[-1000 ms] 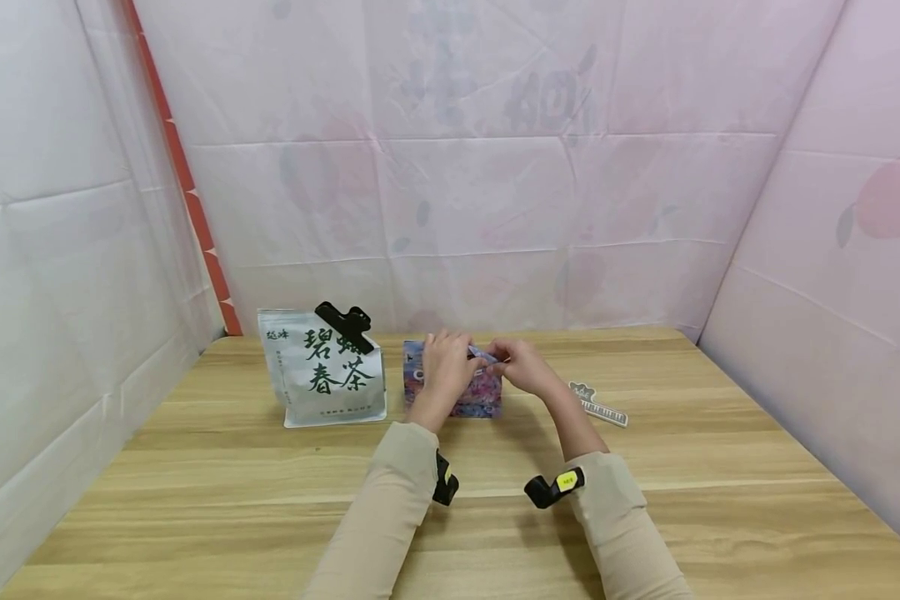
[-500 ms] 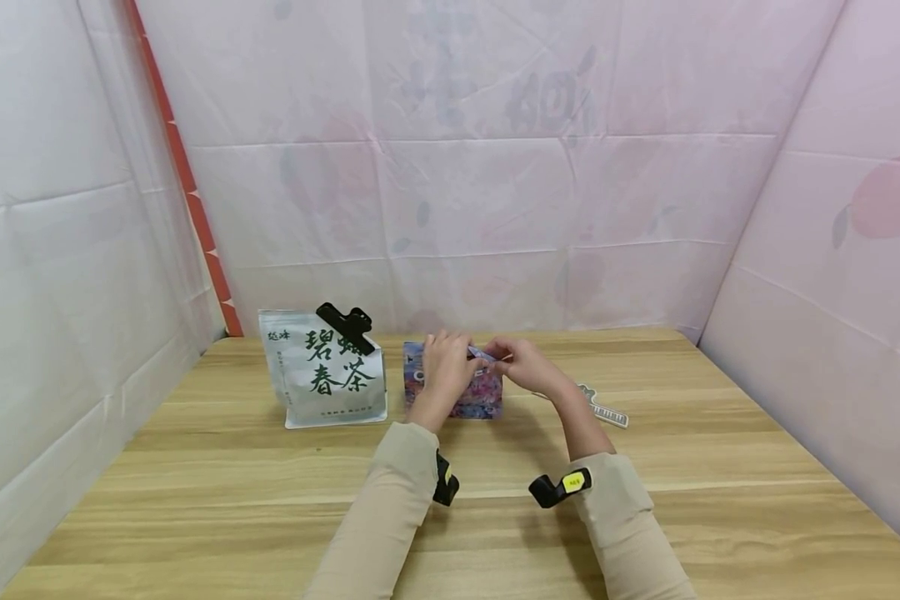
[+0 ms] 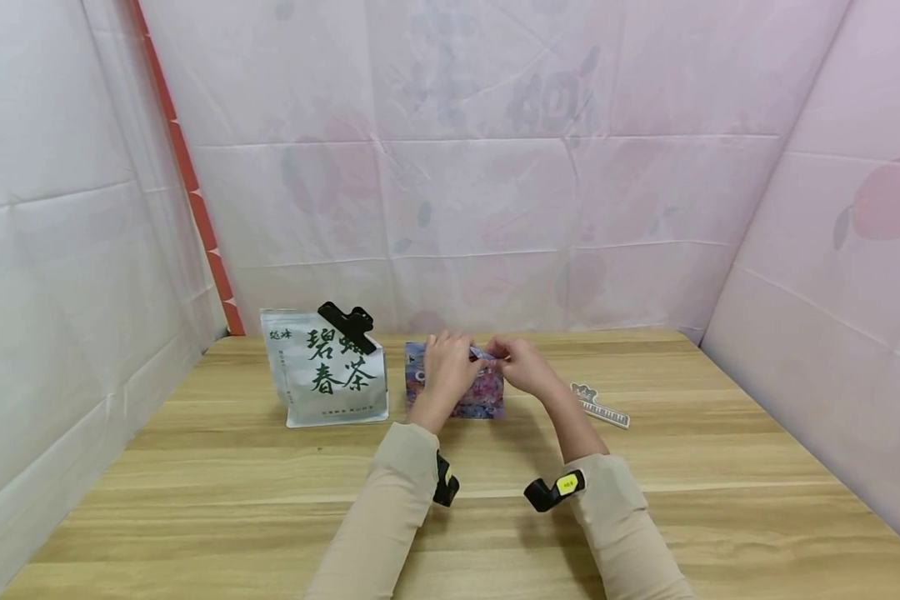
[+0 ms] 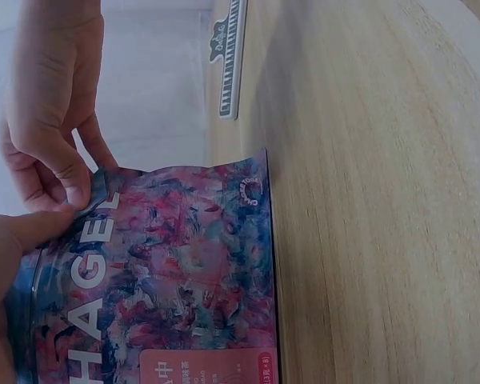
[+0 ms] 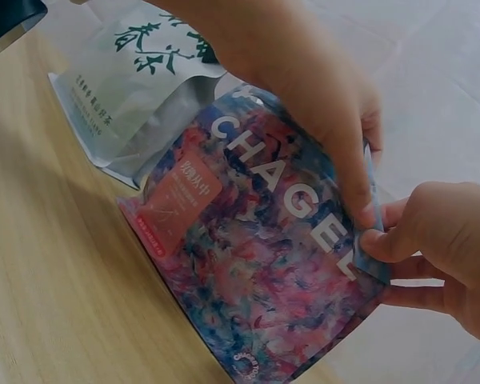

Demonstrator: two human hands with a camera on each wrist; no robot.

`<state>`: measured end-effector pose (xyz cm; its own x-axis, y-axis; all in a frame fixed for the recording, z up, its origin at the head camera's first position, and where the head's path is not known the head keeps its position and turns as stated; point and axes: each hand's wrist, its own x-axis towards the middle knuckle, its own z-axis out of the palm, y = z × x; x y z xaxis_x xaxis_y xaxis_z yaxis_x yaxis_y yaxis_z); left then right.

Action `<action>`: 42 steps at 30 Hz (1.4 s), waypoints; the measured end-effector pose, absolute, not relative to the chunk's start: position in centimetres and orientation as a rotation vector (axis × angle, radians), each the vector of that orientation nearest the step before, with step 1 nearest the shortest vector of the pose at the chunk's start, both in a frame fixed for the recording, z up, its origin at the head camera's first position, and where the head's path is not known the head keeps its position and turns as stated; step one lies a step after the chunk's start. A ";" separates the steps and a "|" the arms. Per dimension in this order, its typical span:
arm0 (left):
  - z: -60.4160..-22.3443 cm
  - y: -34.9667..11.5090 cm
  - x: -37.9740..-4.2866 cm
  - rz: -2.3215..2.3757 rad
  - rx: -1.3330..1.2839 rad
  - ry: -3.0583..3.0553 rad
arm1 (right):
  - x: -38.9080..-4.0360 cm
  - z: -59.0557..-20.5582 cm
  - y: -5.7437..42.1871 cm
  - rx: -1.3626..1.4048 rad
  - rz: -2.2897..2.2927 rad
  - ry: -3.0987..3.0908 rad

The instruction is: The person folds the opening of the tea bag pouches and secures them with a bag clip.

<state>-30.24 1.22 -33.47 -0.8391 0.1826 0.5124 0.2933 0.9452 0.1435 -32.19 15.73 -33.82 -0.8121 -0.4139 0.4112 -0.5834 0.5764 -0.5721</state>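
Note:
A pink and blue patterned tea pouch (image 3: 487, 397) with CHAGEE-like white lettering stands upright on the table. My left hand (image 3: 448, 367) grips its top edge, thumb on the front face. At the pouch's top right corner my right hand (image 3: 523, 367) pinches a folded-down flap between thumb and fingers. In the right wrist view both thumbs meet close together at the folded corner of the pouch (image 5: 256, 264). The left wrist view shows the right hand (image 4: 60, 120) at that corner, with the fold (image 4: 96, 196) under its fingertips.
A pale tea bag (image 3: 330, 392) with green characters stands to the left, a black clip (image 3: 347, 327) on its folded top right corner. A piano-keyboard clip (image 3: 602, 407) lies on the wooden table (image 3: 345, 517) to the right. Fabric curtains enclose the table.
Both hands keep their hold on the pouch's top. My right wrist swung slightly outward, then came back, so the piano-keyboard clip shows more fully again.

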 end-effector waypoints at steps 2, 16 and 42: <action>-33.5 1.2 -30.2 -0.298 -0.340 -2.589 | -32.2 -33.9 15.7 0.817 1.040 -2.577; -33.3 1.4 -30.3 -0.256 -0.295 -2.636 | -32.1 -33.7 15.9 0.810 1.070 -2.630; -33.0 1.2 -30.5 -0.257 -0.337 -2.700 | -32.2 -34.0 15.6 0.805 1.068 -2.587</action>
<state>-30.46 1.25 -32.98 -0.8885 0.1961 0.4147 0.2709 0.9539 0.1292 -32.19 15.64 -33.98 -0.8231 -0.4013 0.4018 -0.5679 0.5840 -0.5801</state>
